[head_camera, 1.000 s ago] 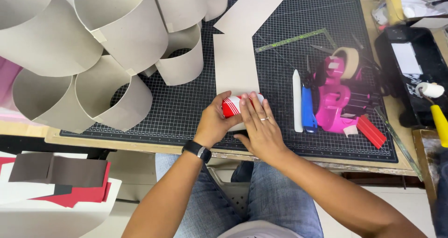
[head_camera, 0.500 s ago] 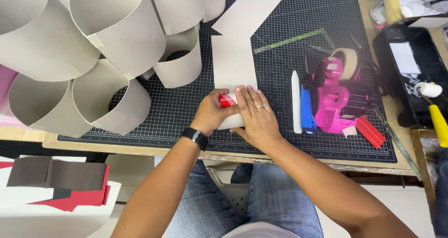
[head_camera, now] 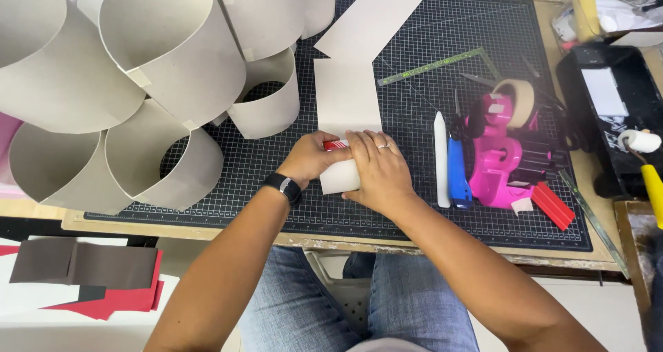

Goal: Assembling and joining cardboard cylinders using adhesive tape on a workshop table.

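A long grey cardboard strip (head_camera: 347, 96) lies on the black gridded cutting mat (head_camera: 414, 207), running from the far edge of the mat toward the person, with a bend partway along. Its near end is curled up into a short roll, and both hands work on that roll near the mat's front middle. The left hand (head_camera: 311, 160) is closed over the left side of the roll, fingers bent around a small red object (head_camera: 336, 145) whose kind cannot be told. The right hand (head_camera: 378, 169) lies flat over the top and right side of the roll, fingers together and pressing down; a ring shows on one finger. A dark watch (head_camera: 283, 186) sits on the left wrist.

Just right of the right hand, a white bone folder (head_camera: 441, 160) and a blue-handled knife (head_camera: 456, 169) lie side by side, parallel to the strip. Beyond them stands a pink tape dispenser (head_camera: 498, 151), and a red block (head_camera: 552, 205) lies near the mat's front right corner. A green ruler (head_camera: 431, 67) lies slantwise further back.

To the left, a cluster of curved grey card loops (head_camera: 159, 82) takes up the mat's left half, its nearest loop close to the left wrist. A bare band of mat stays open between the hands and the worn front edge of the desk (head_camera: 345, 243). Below the desk edge at left lie dark brown and red sheets (head_camera: 90, 272).
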